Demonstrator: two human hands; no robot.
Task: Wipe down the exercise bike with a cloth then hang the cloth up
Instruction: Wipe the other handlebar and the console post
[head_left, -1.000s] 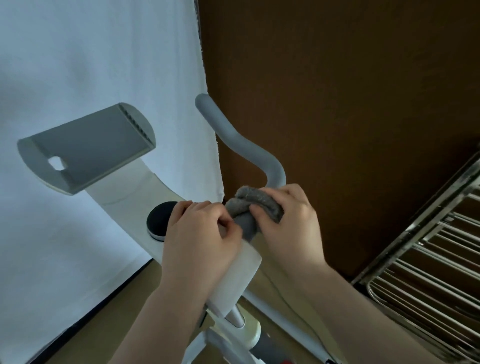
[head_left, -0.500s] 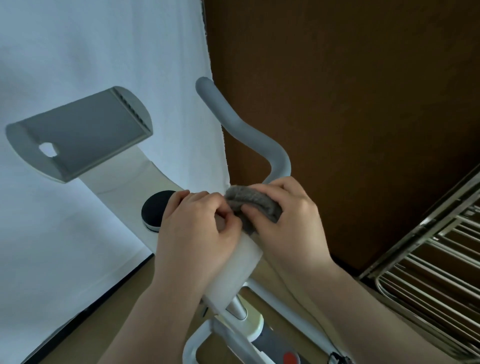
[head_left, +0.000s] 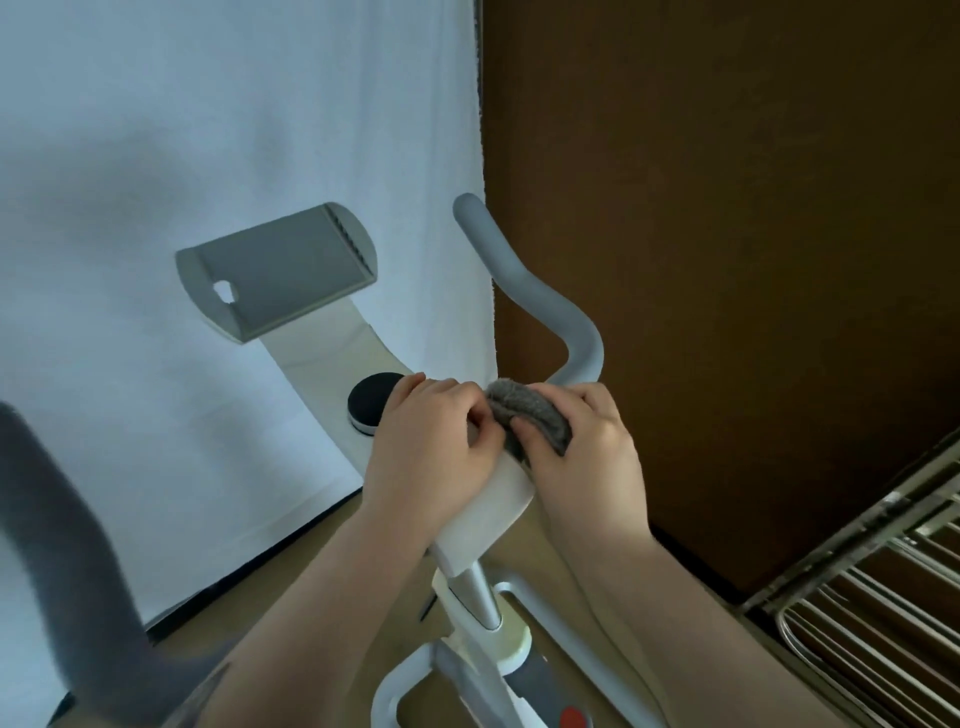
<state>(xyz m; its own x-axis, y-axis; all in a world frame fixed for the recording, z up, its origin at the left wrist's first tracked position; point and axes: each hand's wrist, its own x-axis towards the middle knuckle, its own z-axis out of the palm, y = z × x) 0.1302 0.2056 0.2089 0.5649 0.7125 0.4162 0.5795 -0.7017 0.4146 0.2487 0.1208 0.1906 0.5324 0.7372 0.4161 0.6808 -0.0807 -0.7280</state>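
**Both hands working the cloth at the base of the right handlebar**

I am looking down at the exercise bike (head_left: 483, 499) from the head camera, and I am seeing both hands bunched together on its white console stem. The right hand (head_left: 587, 457) is curling its fingers over a grey cloth (head_left: 535, 415), pressing the wad against the spot where the right handlebar (head_left: 524, 280) is joining the stem. The cloth is sitting under the right fingers and thumb, with its fuzzy top edge poking out above the knuckles and toward the left hand (head_left: 431, 441). The left hand is lying just beside it, fingers bent, the tips touching the near edge of the cloth; I cannot tell whether it is pinching the cloth or only gripping the stem beneath.

A round black knob (head_left: 371, 402) is sitting on the stem just left of the left hand. The grey tablet holder (head_left: 280, 270) is rising above it, tilted. The left handlebar (head_left: 62, 545) is blurring through the lower left corner. A white sheet (head_left: 208, 130) is hanging behind the bike beside a brown wall (head_left: 727, 208), and a metal drying rack (head_left: 872, 608) is standing at lower right
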